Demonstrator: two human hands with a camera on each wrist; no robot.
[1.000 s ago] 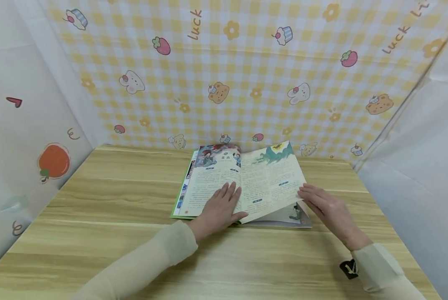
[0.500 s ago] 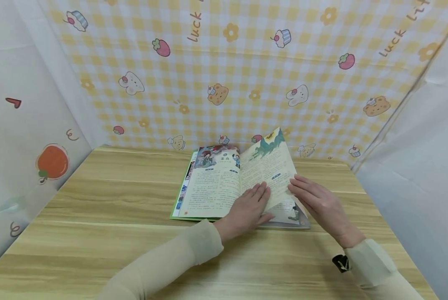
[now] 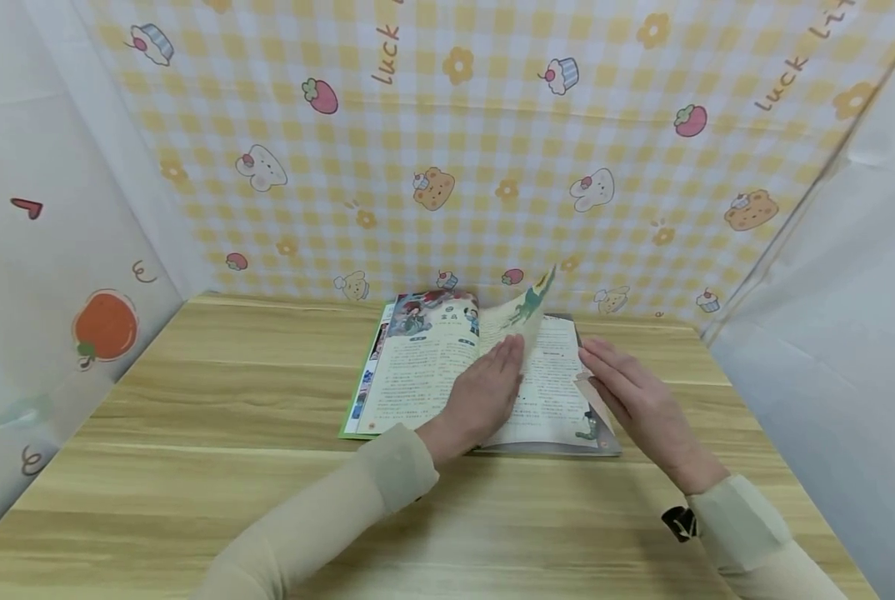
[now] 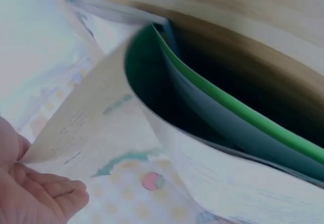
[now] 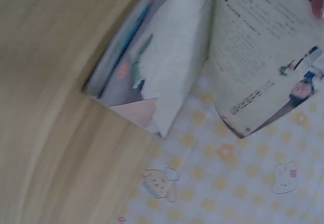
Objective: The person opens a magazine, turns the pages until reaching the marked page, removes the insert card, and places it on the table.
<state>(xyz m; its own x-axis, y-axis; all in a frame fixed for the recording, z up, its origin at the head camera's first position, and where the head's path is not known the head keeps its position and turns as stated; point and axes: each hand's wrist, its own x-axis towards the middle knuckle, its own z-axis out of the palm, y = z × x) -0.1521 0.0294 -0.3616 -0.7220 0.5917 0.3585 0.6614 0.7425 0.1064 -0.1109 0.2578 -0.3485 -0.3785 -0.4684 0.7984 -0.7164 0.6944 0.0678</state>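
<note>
A magazine lies spread on the wooden table, with one page standing up from its middle. My left hand holds this lifted page; in the left wrist view the page's edge runs between the thumb and the fingers. My right hand is at the magazine's right edge, its fingers extended along the border of the right-hand page. Whether those fingertips touch the paper, I cannot tell. In the right wrist view the right hand does not show, and a pinkish folded corner sticks out from the lower pages.
The wooden table extends around the magazine. Behind it hangs a yellow checked cloth with cartoon prints, close to the magazine's top edge. White cloth panels stand at the left and right.
The right page has been lifted and swung leftward, baring the page beneath. My left hand moved right from the spine onto the lifted page, then slightly back left. My right hand shifted slightly left.
</note>
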